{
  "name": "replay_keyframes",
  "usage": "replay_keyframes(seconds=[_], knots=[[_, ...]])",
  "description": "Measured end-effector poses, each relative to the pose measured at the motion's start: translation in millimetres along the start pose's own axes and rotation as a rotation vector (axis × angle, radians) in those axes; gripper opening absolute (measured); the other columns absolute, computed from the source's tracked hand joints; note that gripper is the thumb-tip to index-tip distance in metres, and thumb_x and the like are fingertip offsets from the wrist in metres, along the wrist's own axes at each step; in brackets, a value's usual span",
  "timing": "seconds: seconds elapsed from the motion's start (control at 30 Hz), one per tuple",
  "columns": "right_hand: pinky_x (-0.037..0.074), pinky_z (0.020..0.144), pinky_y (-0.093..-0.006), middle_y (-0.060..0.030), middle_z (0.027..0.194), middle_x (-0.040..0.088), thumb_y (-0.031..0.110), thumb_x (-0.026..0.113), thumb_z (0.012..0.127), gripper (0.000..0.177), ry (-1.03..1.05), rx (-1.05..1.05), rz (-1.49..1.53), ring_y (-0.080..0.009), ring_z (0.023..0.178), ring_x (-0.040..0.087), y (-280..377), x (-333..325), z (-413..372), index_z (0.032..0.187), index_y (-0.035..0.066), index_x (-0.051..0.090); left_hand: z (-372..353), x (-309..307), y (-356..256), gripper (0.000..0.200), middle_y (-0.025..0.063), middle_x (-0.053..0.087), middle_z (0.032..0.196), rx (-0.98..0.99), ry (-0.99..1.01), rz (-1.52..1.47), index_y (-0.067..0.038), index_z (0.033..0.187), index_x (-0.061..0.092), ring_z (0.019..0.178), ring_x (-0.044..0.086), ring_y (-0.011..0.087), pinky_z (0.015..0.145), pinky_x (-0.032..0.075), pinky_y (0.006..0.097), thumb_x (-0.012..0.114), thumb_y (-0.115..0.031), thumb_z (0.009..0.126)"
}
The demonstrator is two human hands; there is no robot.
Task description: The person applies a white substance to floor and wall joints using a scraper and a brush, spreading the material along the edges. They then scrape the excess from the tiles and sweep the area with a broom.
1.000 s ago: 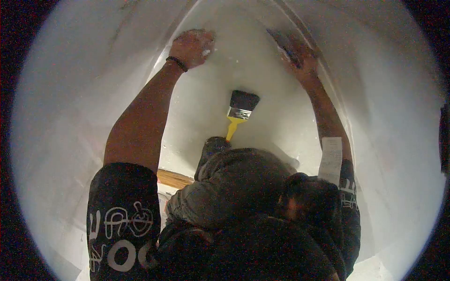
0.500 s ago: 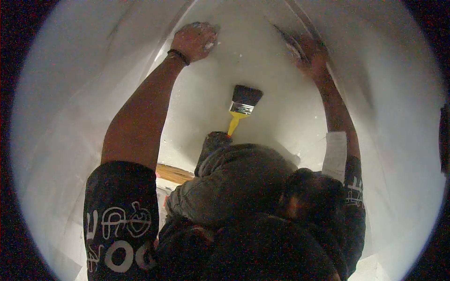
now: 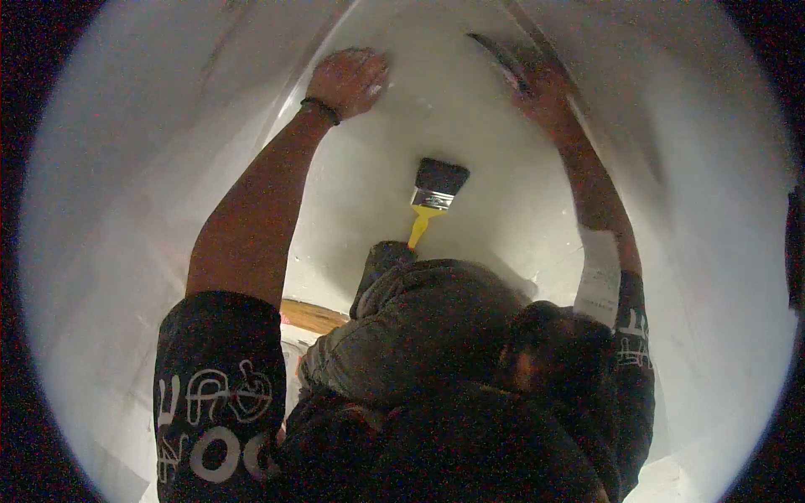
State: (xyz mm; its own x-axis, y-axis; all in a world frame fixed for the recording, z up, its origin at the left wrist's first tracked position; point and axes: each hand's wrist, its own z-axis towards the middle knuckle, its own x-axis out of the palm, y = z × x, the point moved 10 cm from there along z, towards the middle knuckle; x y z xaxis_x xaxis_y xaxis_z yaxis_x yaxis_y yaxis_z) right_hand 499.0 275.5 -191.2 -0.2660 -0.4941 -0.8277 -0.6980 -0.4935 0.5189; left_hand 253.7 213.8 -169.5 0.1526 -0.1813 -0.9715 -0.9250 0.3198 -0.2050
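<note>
While the left hand [image 3: 348, 80] is pressed open against the wall [image 3: 470, 151], a dark tool [image 3: 496, 54] is gripped by the right hand [image 3: 543, 90] near the wall's upper right edge; the brush [image 3: 436, 194] is seen mid-wall, below both.

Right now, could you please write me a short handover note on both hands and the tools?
Left hand: pressed on the white surface; whether it holds anything is unclear.
Right hand: gripping a dark flat tool against the surface's upper right.
Paintbrush: lying loose between the arms, yellow handle toward the person.
Done: surface looks white all over. Left: cannot tell; brush not in hand.
</note>
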Motion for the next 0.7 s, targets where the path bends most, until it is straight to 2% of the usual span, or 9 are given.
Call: replay_keyframes(seconds=[0.13, 0.2, 0.33, 0.4, 0.43, 0.5, 0.53, 0.6, 0.7], knots=[[0.039, 0.091, -0.0431, -0.0151, 0.115, 0.054, 0.025, 0.068, 0.069, 0.05, 0.195, 0.1, -0.234, -0.0324, 0.109, 0.049, 16.2, -20.2, -0.4, 0.115, 0.009, 0.054, 3.1, 2.9, -0.7, 0.032, 0.0076, 0.059, 0.103, -0.012, 0.027, -0.032, -0.02, 0.109, 0.053, 0.097, 0.056, 0.0282, 0.086, 0.043, 0.0432, 0.054, -0.032, 0.079], [0.04, 0.088, -0.0453, -0.0131, 0.113, 0.056, 0.03, 0.067, 0.066, 0.054, -0.172, -0.244, -0.12, -0.0321, 0.103, 0.052, 29.8, -39.3, -16.8, 0.115, 0.012, 0.055, 2.1, 3.5, 3.0, 0.033, 0.0067, 0.059, 0.105, -0.016, 0.039, -0.003, -0.02, 0.109, 0.053, 0.098, 0.055, 0.0274, 0.087, 0.044, 0.0427, 0.055, -0.032, 0.078], [0.039, 0.089, -0.0464, -0.011, 0.113, 0.057, 0.031, 0.065, 0.065, 0.054, -0.19, -0.246, 0.096, -0.031, 0.103, 0.052, 32.8, -18.6, -8.7, 0.116, 0.014, 0.055, -6.4, 2.1, 1.6, 0.036, 0.0062, 0.058, 0.108, 0.028, -0.051, 0.013, -0.021, 0.11, 0.053, 0.101, 0.054, 0.0267, 0.087, 0.044, 0.0421, 0.056, -0.034, 0.077], [0.037, 0.092, -0.0466, -0.012, 0.115, 0.056, 0.028, 0.064, 0.067, 0.053, 0.071, -0.139, -0.322, -0.0307, 0.106, 0.051, 61.7, 12.7, 21.3, 0.117, 0.014, 0.054, -2.7, 6.5, 3.1, 0.035, 0.0055, 0.057, 0.11, -0.013, 0.017, 0.008, -0.02, 0.11, 0.053, 0.104, 0.053, 0.026, 0.088, 0.043, 0.0413, 0.056, -0.034, 0.077], [0.037, 0.092, -0.0466, -0.012, 0.115, 0.056, 0.028, 0.064, 0.067, 0.053, 0.065, -0.137, -0.33, -0.0307, 0.106, 0.051, 69.8, -0.6, 30.9, 0.117, 0.014, 0.054, 1.5, 2.5, 0.8, 0.035, 0.0055, 0.057, 0.11, -0.008, 0.008, 0.01, -0.02, 0.11, 0.053, 0.104, 0.053, 0.026, 0.088, 0.043, 0.0413, 0.056, -0.034, 0.077], [0.037, 0.093, -0.046, -0.0145, 0.118, 0.053, 0.027, 0.064, 0.067, 0.055, 0.214, 0.041, -0.14, -0.0317, 0.106, 0.052, 66.9, -10.6, 49.0, 0.118, 0.011, 0.052, -1.2, 29.4, 5.4, 0.045, 0.0066, 0.051, 0.119, -0.026, 0.361, -0.05, -0.018, 0.118, 0.05, 0.112, 0.046, 0.028, 0.095, 0.037, 0.0438, 0.057, -0.033, 0.076], [0.037, 0.093, -0.046, -0.0145, 0.118, 0.053, 0.027, 0.064, 0.067, 0.055, 0.214, 0.033, -0.136, -0.0317, 0.106, 0.052, 43.1, 3.2, 38.3, 0.118, 0.011, 0.052, -3.1, 29.3, 9.3, 0.045, 0.0066, 0.051, 0.119, -0.034, 0.364, -0.045, -0.018, 0.118, 0.05, 0.112, 0.046, 0.028, 0.095, 0.037, 0.0438, 0.057, -0.033, 0.076], [0.039, 0.09, -0.0443, -0.0159, 0.116, 0.054, 0.025, 0.064, 0.067, 0.052, -0.134, -0.013, -0.138, -0.0316, 0.103, 0.053, -21.7, 6.0, -0.6, 0.115, 0.008, 0.053, -4.5, 8.8, 0.6, 0.044, 0.0072, 0.052, 0.118, 0.035, 0.102, -0.002, -0.018, 0.116, 0.051, 0.11, 0.048, 0.0283, 0.093, 0.039, 0.0436, 0.059, -0.031, 0.075], [0.041, 0.088, -0.0407, -0.0154, 0.112, 0.056, 0.022, 0.067, 0.065, 0.051, -0.188, -0.155, 0.116, -0.0314, 0.103, 0.053, 33.8, -44.3, -14.4, 0.113, 0.008, 0.054, 2.3, 15.0, 2.0, 0.045, 0.0076, 0.052, 0.118, -0.024, 0.266, -0.007, -0.019, 0.117, 0.05, 0.11, 0.048, 0.028, 0.094, 0.039, 0.0431, 0.06, -0.031, 0.074]])
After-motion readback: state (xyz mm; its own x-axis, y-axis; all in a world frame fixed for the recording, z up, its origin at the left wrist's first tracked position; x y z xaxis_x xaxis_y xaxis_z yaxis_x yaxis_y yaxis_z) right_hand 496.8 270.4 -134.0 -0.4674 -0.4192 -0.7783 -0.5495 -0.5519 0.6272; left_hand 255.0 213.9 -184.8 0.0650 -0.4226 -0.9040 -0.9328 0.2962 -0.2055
